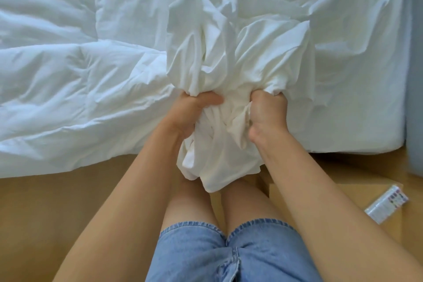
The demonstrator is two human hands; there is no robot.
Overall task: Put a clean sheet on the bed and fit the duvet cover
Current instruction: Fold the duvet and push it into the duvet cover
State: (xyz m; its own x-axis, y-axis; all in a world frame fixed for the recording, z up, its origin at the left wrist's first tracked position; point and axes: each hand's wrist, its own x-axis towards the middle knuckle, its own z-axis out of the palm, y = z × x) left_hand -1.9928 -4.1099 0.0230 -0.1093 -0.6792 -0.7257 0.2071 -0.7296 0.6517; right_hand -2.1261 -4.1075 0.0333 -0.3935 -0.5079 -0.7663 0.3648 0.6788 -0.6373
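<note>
Head view: the quilted duvet (68, 64) covers the bed's left part. Beside it the left hand (194, 112) and the right hand (267, 114) each clutch a fistful of bunched white fabric (229, 57), probably the duvet cover, at the near edge of the mattress (357, 98). Gathered this tightly, the cover could twist or hide its opening, and its hanging tail may drag on the floor.

A small clear pack (386, 204) lies on a brown box (370, 190). The box sits on the brown floor (68, 213). Blue shorts (194, 254) show.
</note>
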